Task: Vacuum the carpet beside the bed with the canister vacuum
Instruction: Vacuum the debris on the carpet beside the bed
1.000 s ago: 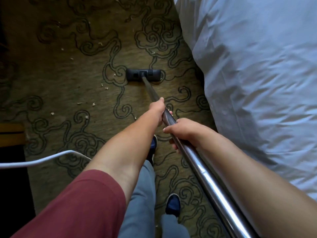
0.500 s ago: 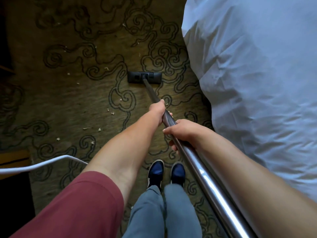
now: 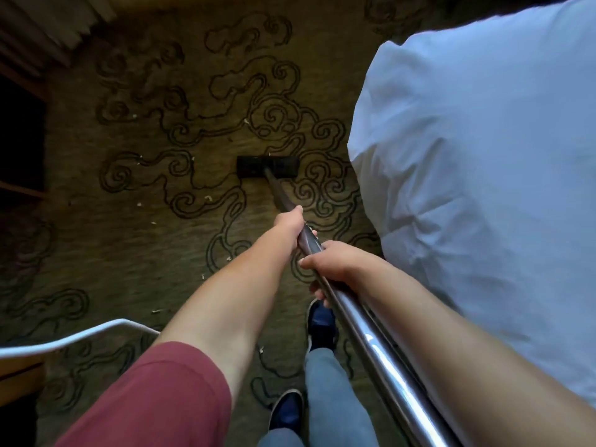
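The olive-brown carpet (image 3: 135,240) with its dark swirling cloud pattern spreads out under me and ahead of both my hands. To the right of my right hand, the bed's white duvet (image 3: 477,175) bulges down toward the floor, its rounded corner hanging well ahead of my knuckles.

The vacuum's chrome wand (image 3: 377,337) runs from the lower right, up between my forearms, and on past my fingers to the black floor head (image 3: 267,167), which sits flat on the carpet well ahead of my left hand and just left of the duvet's edge. The canister itself is out of sight.

My left hand (image 3: 290,222) is the farther one, wrapped closed around the darker upper stretch of the wand with my fingers curled under it. My right hand (image 3: 335,264) grips the wand just behind it, fingers folded fully around the tube, thumb across the top.

Below my left forearm a maroon sleeve (image 3: 154,398) covers my upper arm. A white cord (image 3: 80,337) arcs across the carpet to the left of that arm. Under my hands are my grey trouser legs (image 3: 332,398) and dark blue shoes (image 3: 321,321), one ahead of the other.

Small pale scraps of debris (image 3: 208,198) lie scattered on the carpet left of my left hand.
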### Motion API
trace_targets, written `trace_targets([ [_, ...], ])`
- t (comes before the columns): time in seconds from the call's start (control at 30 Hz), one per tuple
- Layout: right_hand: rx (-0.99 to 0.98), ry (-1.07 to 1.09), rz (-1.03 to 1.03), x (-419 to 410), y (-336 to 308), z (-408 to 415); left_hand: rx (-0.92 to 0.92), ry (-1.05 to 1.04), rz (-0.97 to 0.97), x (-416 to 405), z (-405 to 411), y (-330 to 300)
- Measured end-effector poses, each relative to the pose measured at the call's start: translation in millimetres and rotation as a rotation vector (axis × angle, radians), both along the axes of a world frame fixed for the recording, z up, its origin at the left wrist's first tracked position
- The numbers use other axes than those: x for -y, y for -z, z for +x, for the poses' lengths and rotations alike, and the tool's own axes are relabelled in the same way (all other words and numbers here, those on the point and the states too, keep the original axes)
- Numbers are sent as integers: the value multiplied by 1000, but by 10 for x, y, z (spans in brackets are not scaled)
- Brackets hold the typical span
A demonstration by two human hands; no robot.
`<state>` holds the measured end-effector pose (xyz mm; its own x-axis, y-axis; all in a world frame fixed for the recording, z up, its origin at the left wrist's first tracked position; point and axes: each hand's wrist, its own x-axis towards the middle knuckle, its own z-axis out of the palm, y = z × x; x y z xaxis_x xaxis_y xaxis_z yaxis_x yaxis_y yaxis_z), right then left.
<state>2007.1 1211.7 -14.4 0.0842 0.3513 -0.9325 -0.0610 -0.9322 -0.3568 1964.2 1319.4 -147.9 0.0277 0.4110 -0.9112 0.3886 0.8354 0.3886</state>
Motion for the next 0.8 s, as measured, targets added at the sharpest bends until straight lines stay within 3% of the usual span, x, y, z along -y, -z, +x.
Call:
trace_targets([
  [0.43, -68, -7, 71, -1362, 308, 822, -77, -27, 45, -1406, 779, 79],
  [0.8, -76, -38, 49, -1952, 547, 1044, -78, 81, 15, -2032, 995, 176],
])
